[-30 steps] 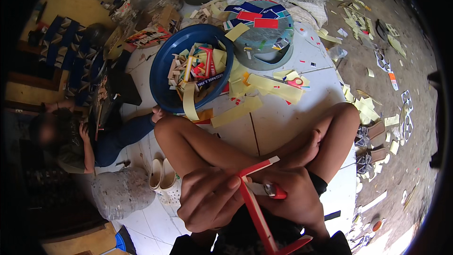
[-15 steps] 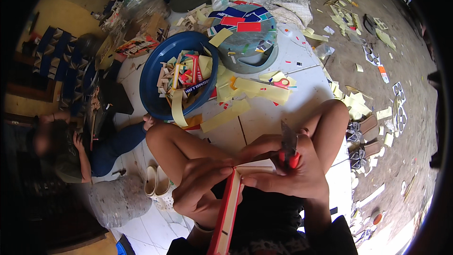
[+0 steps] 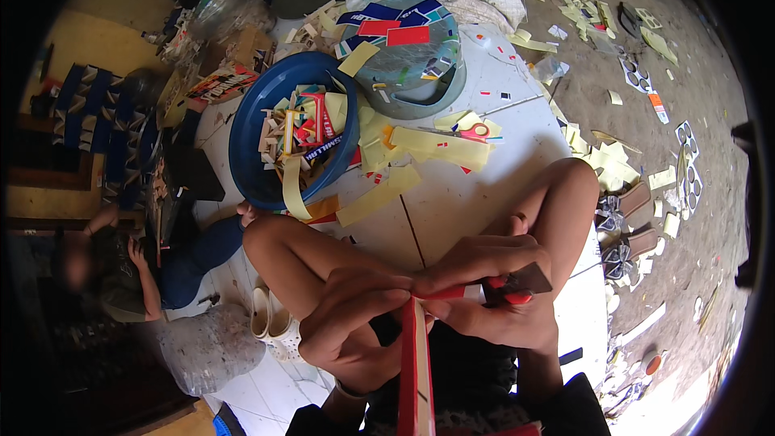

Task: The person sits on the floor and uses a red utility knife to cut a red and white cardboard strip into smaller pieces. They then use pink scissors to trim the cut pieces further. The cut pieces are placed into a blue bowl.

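Note:
My left hand is closed, thumb and fingers pinching the upper end of a long strip with red faces and a pale, wood-like edge. The strip runs down toward my lap. My right hand pinches a short red piece that meets the strip's upper end at an angle. Tucked in the same hand is a red-handled cutting tool, its wide dark blade pointing right. Whether the two red pieces are joined is hidden by my fingers.
Beyond my knees stand a blue basin of wooden and coloured offcuts and an upturned grey-green tub bearing red and blue pieces. Scissors lie among yellow paper strips. A person sits at left; white clogs stand nearer.
The long strip has swung more upright. My right hand has turned, so the blade now points right instead of up, and the short piece shows its red face instead of a pale one.

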Tool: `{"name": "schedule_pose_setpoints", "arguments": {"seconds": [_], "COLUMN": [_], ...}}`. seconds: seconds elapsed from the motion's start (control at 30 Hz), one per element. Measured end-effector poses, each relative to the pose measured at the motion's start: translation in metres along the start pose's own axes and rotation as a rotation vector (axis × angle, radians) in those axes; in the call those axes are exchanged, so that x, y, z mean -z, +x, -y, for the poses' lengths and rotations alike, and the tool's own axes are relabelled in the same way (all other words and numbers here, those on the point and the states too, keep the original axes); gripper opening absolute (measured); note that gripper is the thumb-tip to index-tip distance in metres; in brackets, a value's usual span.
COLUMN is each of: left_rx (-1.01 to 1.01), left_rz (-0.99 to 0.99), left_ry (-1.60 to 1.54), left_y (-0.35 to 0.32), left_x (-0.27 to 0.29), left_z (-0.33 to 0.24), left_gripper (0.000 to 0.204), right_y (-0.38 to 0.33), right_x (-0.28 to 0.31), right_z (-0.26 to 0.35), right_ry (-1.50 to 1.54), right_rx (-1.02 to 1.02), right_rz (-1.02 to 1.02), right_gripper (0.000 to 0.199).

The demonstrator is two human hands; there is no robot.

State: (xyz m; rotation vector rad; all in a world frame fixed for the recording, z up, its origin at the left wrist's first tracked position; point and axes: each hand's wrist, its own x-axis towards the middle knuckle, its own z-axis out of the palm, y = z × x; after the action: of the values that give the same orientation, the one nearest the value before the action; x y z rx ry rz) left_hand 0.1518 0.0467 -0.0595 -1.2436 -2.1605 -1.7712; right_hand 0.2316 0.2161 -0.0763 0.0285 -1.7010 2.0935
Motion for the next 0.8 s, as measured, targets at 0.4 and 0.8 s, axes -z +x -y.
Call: {"name": "schedule_pose_setpoints", "arguments": {"seconds": [0.4, 0.8], "left_rx": [-0.005, 0.258], "left_rz": [0.008, 0.118], "left_ry": [-0.069, -0.13], "left_y": [0.002, 0.002], "left_x": [0.005, 0.018], "left_z": [0.002, -0.007], "left_gripper": [0.042, 0.039], "right_y": [-0.003, 0.0], "right_x": [0.003, 0.007], "right_z": [0.005, 0.003], "right_ry": [-0.025, -0.079], "right_rx": [0.094, 0.02], "right_rz": [0.052, 0.124], "right_gripper": [0.034, 0.028]}}
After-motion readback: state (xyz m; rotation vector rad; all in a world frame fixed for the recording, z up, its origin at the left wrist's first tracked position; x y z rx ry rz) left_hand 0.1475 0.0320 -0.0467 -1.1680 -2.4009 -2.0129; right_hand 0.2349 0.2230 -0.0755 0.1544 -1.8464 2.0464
